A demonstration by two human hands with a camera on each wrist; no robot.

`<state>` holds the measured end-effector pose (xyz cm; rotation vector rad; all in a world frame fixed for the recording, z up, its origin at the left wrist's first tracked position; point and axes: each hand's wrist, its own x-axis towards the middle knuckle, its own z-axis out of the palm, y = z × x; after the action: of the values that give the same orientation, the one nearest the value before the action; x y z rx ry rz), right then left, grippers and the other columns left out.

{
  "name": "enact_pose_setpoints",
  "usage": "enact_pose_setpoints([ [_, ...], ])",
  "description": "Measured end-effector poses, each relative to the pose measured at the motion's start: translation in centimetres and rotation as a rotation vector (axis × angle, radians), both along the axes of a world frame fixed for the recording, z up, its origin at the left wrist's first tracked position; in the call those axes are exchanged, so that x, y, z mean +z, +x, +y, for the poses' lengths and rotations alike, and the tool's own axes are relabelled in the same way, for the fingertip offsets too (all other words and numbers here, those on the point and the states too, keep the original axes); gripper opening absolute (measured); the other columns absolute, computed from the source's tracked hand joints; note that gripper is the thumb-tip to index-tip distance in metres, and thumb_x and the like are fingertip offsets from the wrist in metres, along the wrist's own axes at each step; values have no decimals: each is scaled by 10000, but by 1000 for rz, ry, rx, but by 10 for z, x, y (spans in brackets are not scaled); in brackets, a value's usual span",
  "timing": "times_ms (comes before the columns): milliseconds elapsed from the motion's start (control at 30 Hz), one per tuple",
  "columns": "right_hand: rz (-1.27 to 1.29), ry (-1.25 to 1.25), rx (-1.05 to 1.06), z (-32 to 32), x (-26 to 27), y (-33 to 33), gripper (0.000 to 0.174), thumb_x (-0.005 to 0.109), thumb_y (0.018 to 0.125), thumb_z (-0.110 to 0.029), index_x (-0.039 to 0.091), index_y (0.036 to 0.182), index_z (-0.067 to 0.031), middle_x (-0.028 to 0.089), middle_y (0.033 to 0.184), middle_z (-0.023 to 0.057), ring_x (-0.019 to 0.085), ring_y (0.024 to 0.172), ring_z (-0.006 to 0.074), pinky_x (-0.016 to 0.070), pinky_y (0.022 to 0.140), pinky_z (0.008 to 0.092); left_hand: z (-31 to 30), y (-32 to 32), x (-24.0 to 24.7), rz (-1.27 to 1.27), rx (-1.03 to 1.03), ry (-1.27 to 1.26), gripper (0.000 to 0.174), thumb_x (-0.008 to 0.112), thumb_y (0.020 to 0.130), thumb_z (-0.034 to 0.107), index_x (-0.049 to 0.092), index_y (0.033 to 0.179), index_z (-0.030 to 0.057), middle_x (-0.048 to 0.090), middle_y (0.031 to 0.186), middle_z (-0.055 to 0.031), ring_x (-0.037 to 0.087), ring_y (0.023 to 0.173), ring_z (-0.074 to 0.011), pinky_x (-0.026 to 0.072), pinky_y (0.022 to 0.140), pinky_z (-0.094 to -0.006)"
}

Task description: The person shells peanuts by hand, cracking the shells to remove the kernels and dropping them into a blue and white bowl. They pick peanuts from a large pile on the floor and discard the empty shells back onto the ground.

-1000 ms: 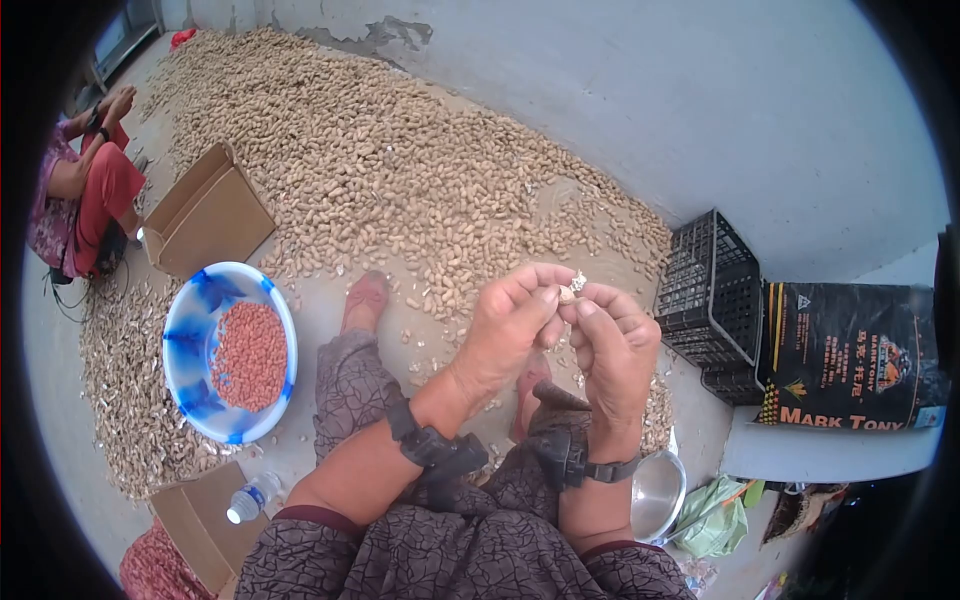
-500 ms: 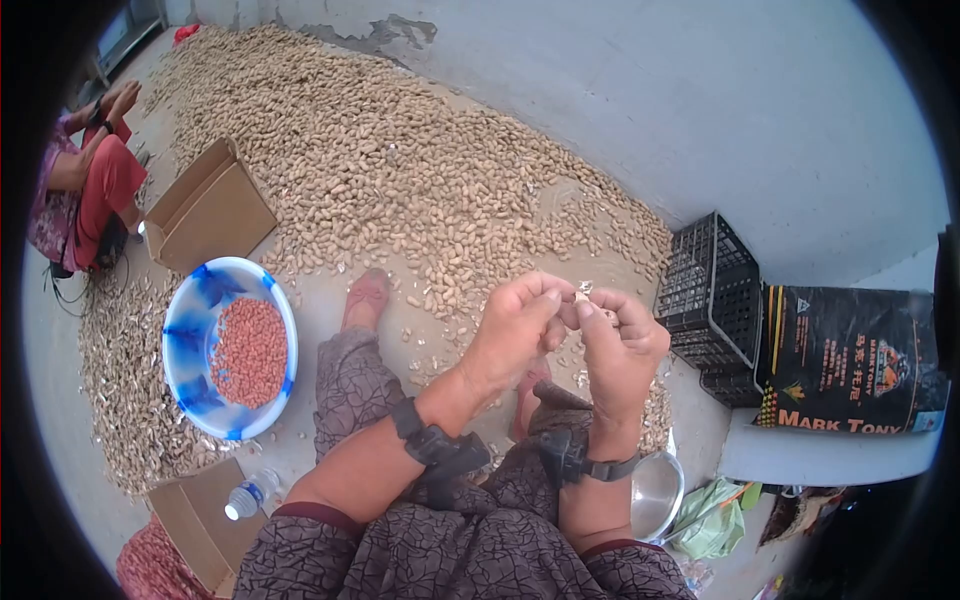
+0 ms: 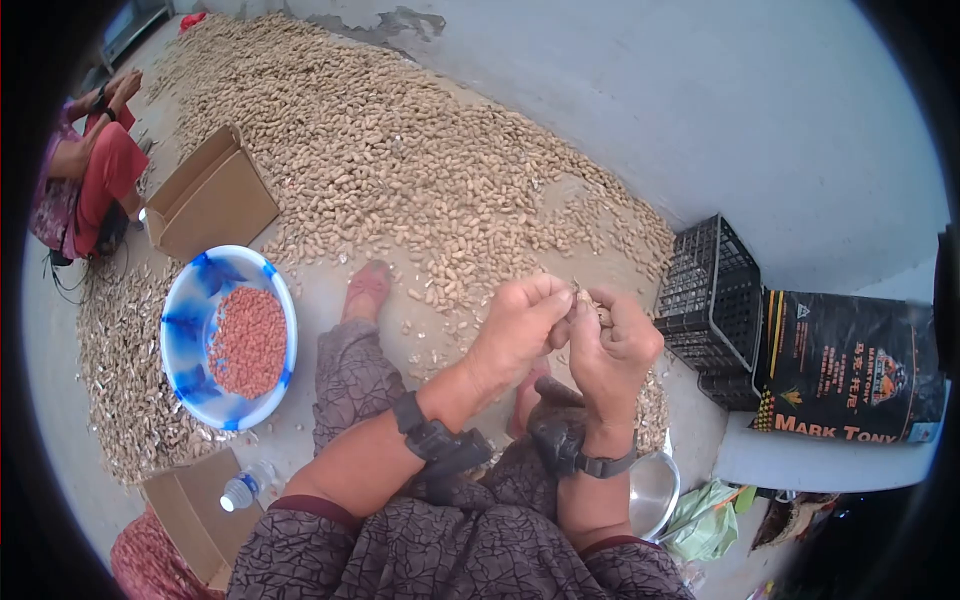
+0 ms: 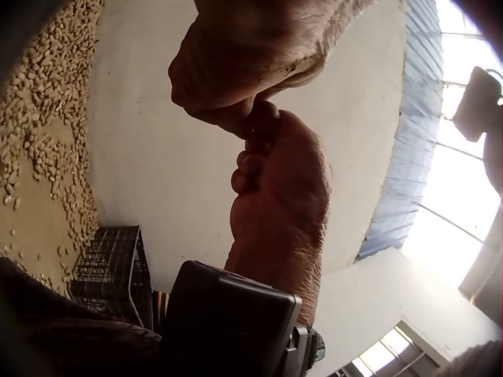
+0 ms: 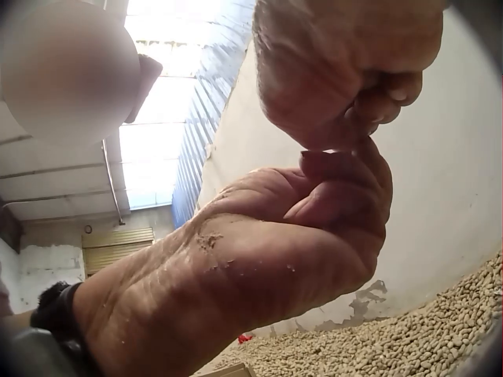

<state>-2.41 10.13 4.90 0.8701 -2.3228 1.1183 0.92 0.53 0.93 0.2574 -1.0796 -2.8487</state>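
Observation:
In front of the knees, both hands meet at their fingertips over a peanut, of which only a small tan bit shows. My left hand pinches its left side between thumb and forefinger. The right hand grips the other side, thumb on top, with pale shell also showing inside its curled fingers. In the left wrist view the fingers of both hands cover the peanut, the right hand lying below the left. From the right wrist, the left hand appears below the right hand.
A large heap of unshelled peanuts spreads along the wall. At left, a blue-and-white basin holds reddish kernels, beside empty shells and a cardboard box. Black crates, a black sack and a metal bowl stand right.
The open white shell that showed above the fingertips is out of sight. The right hand first shifted slightly right, then back, its fingers closing in. The left hand has barely moved.

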Motion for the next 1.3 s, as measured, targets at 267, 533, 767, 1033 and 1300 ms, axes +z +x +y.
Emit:
enact_pose_setpoints([
  [267, -137, -99, 56, -4, 1, 3, 105, 570, 691, 31, 609, 789, 28, 596, 618, 104, 577, 524, 119, 442, 478, 241, -7, 1, -2, 42, -4, 129, 202, 393, 840, 102, 543, 875, -29, 499, 617, -32, 428, 475, -58, 285, 375, -168],
  [533, -401, -255, 57, 4, 1, -3, 85, 552, 733, 15, 601, 796, 43, 618, 673, 68, 553, 593, 82, 425, 476, 209, -6, 2, 3, 59, -4, 113, 224, 413, 837, 94, 532, 961, -51, 537, 674, -62, 443, 484, -48, 279, 358, -147],
  [767, -913, -530, 116, 11, 7, -7, 106, 526, 779, -67, 583, 782, 22, 564, 605, 33, 438, 470, 27, 322, 389, 145, 0, 2, 6, 117, 57, -67, 201, 491, 806, 41, 542, 996, -2, 558, 715, -33, 443, 523, -28, 319, 424, -142],
  [1033, -1072, -614, 222, 8, 8, -7, 128, 565, 802, -121, 567, 777, 4, 543, 596, 19, 388, 409, 18, 296, 355, 141, 0, 3, 13, 79, 168, -275, 144, 495, 816, 30, 567, 938, 5, 579, 733, -34, 486, 590, -26, 371, 486, -155],
  [1300, -1096, -537, 231, 8, 8, -5, 156, 593, 802, -137, 535, 702, -33, 535, 580, 17, 421, 403, 18, 311, 347, 140, 2, 5, 14, 193, 324, -594, 92, 478, 819, 12, 547, 872, -20, 585, 708, -33, 527, 632, -56, 440, 532, -207],
])
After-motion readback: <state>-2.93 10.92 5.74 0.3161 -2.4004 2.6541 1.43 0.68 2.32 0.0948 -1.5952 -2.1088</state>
